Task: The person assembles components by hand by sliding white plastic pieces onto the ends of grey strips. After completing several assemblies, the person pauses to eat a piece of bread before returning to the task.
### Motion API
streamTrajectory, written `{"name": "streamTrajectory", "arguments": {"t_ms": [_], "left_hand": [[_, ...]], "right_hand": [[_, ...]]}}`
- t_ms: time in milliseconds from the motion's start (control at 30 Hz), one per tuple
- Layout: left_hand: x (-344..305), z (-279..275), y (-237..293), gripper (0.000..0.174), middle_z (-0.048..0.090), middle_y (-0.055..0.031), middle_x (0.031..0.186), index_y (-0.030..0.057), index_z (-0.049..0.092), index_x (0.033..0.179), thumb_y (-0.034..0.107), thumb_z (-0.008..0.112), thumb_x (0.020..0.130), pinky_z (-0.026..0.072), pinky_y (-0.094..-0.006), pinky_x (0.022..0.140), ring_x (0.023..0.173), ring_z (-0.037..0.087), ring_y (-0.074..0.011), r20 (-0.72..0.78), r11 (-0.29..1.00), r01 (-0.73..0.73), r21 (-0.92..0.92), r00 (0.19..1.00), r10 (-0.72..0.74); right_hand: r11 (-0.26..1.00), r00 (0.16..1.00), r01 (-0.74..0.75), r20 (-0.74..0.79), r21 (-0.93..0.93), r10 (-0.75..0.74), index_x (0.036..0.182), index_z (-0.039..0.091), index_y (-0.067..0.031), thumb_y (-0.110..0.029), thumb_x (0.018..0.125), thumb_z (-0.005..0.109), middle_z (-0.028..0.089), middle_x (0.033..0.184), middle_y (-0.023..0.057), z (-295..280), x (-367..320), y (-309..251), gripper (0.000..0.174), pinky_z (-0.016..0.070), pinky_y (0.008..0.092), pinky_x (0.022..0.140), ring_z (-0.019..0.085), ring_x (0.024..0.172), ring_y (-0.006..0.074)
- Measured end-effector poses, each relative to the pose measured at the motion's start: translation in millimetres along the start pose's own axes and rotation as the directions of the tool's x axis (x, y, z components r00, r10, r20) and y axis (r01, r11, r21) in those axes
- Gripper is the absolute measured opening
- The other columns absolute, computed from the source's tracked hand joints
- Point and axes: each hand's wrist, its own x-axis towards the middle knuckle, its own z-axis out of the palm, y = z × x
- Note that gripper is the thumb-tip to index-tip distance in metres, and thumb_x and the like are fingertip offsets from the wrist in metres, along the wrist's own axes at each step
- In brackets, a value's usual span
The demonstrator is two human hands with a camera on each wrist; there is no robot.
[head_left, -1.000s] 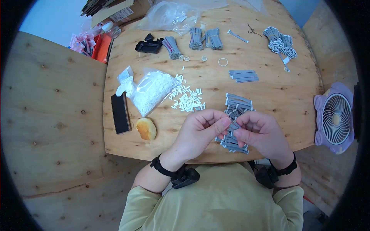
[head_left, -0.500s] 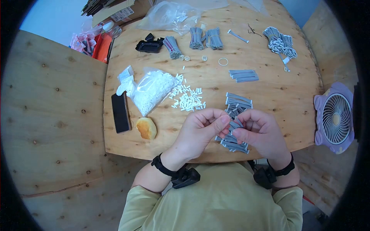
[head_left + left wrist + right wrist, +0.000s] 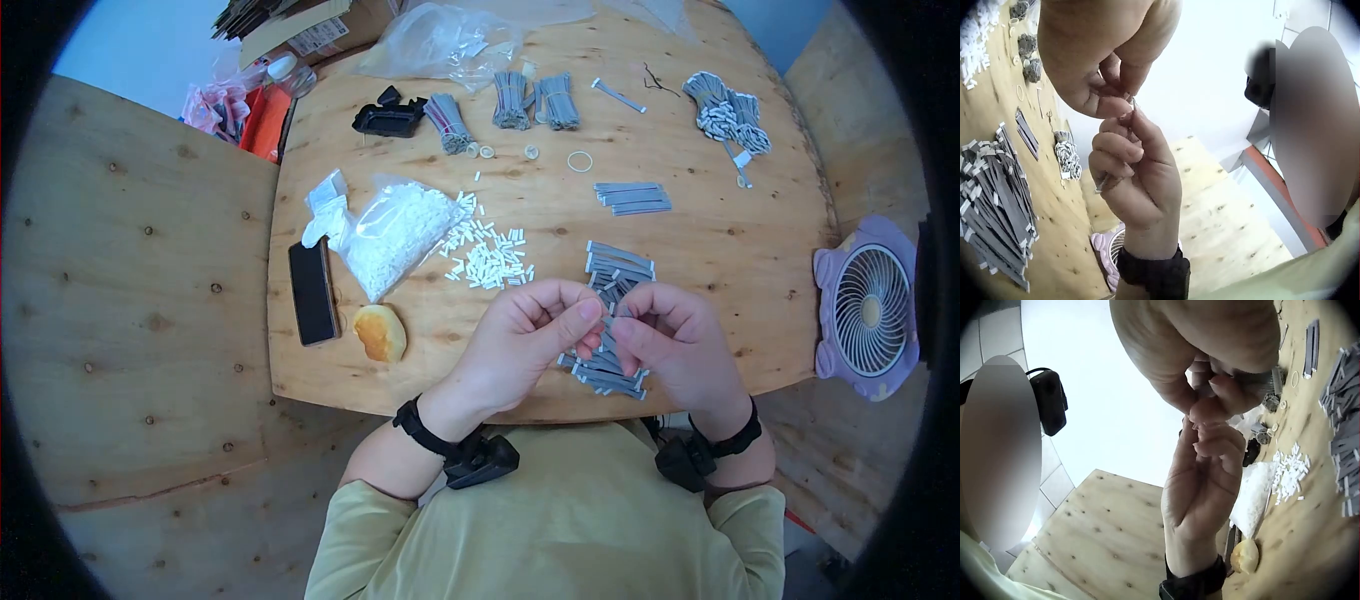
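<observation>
Both hands meet at their fingertips above a pile of grey strips with white ends (image 3: 610,375). My right hand (image 3: 675,345) pinches a flat grey strip (image 3: 1257,381), which passes between its curled fingers in the right wrist view. Thumb and forefinger of my left hand (image 3: 535,335) pinch a small pale piece (image 3: 1135,103) against the right fingertips; I cannot tell its kind, since the fingers cover most of it. Left of the pile lie loose short white tubes (image 3: 495,262), spilling beside a clear bag of the same (image 3: 395,235).
Several grey strips (image 3: 632,197) lie in a row beyond the pile. Banded bundles (image 3: 510,102) and a black tray (image 3: 388,120) stand farther back. A phone (image 3: 314,295) and a bun (image 3: 380,333) lie at left, a purple fan (image 3: 868,308) at right.
The right fingertips have closed in on the left ones, and the grey strip seen between the hands half a second ago is now mostly hidden. The left hand has shifted slightly right.
</observation>
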Motion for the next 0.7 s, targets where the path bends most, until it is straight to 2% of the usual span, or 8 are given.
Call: {"name": "streamTrajectory", "arguments": {"t_ms": [133, 233, 533, 700], "left_hand": [[1.1, 1.1, 2.8, 0.013, 0.059, -0.0054, 0.080, 0.0001, 0.054, 0.094, 0.008, 0.051, 0.084, 0.0471, -0.0207, 0.063, 0.070, 0.057, -0.0102, 0.023, 0.988, 0.018, -0.151, 1.000, -0.014], [0.0, 1.5, 8.4, 0.016, 0.059, -0.0051, 0.084, 0.0001, 0.055, 0.096, 0.008, 0.052, 0.083, 0.0474, -0.0200, 0.067, 0.072, 0.056, -0.0087, 0.080, 0.968, 0.142, -0.208, 0.989, -0.127], [-1.2, -3.5, 6.5, 0.016, 0.060, -0.0060, 0.085, 0.0001, 0.056, 0.096, 0.008, 0.054, 0.082, 0.0492, -0.0213, 0.066, 0.071, 0.058, -0.0096, 0.125, 0.949, 0.203, -0.242, 0.976, -0.177], [-2.3, -0.7, 6.6, 0.014, 0.060, -0.0069, 0.082, -0.0012, 0.056, 0.094, 0.006, 0.053, 0.082, 0.0486, -0.0205, 0.061, 0.068, 0.058, -0.0104, 0.106, 0.957, 0.175, -0.233, 0.982, -0.154]], "right_hand": [[1.000, 1.000, -0.011, 0.008, 0.024, 0.011, 0.084, 0.053, -0.0007, -0.011, 0.082, 0.055, 0.053, 0.067, -0.0002, -2.7, -0.9, -1.0, 0.011, 0.0394, 0.0168, 0.049, 0.048, 0.054, 0.0036], [0.999, 0.999, -0.007, 0.038, 0.048, 0.005, 0.083, 0.053, -0.0009, -0.010, 0.081, 0.056, 0.053, 0.066, -0.0004, -3.4, -0.1, -1.0, 0.010, 0.0385, 0.0167, 0.048, 0.048, 0.054, 0.0031], [1.000, 0.999, 0.020, 0.042, -0.024, -0.019, 0.079, 0.053, -0.0025, -0.009, 0.080, 0.057, 0.052, 0.066, -0.0025, -3.2, -1.0, -0.5, 0.008, 0.0349, 0.0145, 0.045, 0.045, 0.053, 0.0006], [0.999, 0.999, 0.014, 0.039, -0.040, -0.013, 0.079, 0.052, -0.0026, -0.008, 0.079, 0.057, 0.052, 0.067, -0.0031, -2.8, -1.4, -1.8, 0.007, 0.0348, 0.0141, 0.046, 0.045, 0.055, -0.0002]]}}
